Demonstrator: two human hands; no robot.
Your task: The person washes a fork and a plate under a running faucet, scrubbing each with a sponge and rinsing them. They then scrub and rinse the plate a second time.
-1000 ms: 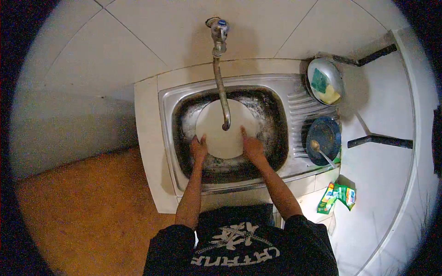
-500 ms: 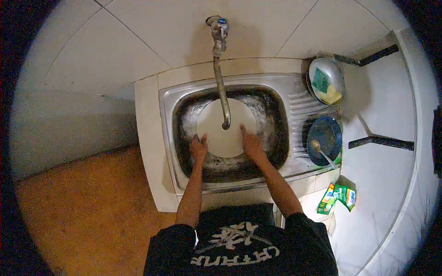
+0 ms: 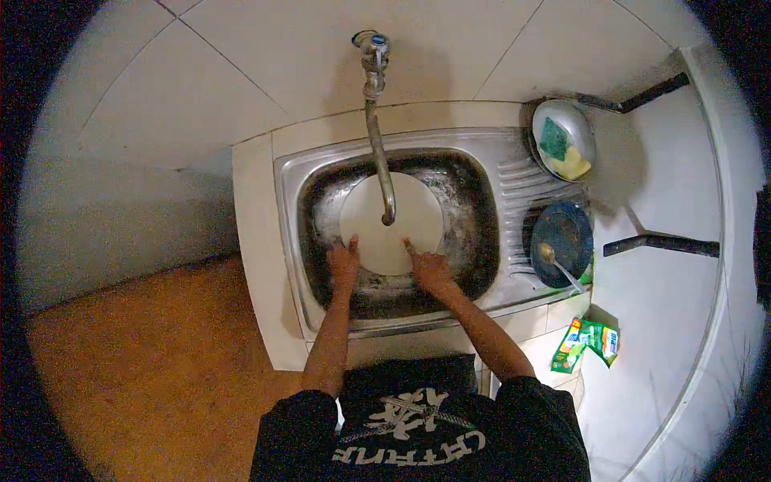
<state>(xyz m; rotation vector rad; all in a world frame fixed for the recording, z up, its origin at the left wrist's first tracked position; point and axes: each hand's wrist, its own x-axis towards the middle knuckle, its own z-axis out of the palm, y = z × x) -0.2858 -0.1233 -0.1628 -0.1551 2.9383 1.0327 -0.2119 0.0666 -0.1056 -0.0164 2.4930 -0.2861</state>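
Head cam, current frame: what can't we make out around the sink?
- Head view: fingertips below the thumbs of left hand and right hand, masked by hands and plate.
- Head view: sink floor beneath the plate, covered.
- Head view: fine print on green packet, too small.

Kitchen, by the look of it. I stand over a stained metal sink (image 3: 472, 277), centre of frame; wall tap (image 3: 375, 60) above. Ribbed drainboard (image 3: 514, 181) to the right: metal bowl (image 3: 580, 132) with sponge (image 3: 554, 139), dark blue dish (image 3: 568, 233) with spoon (image 3: 548, 254). Tiled wall (image 3: 265, 40) behind.
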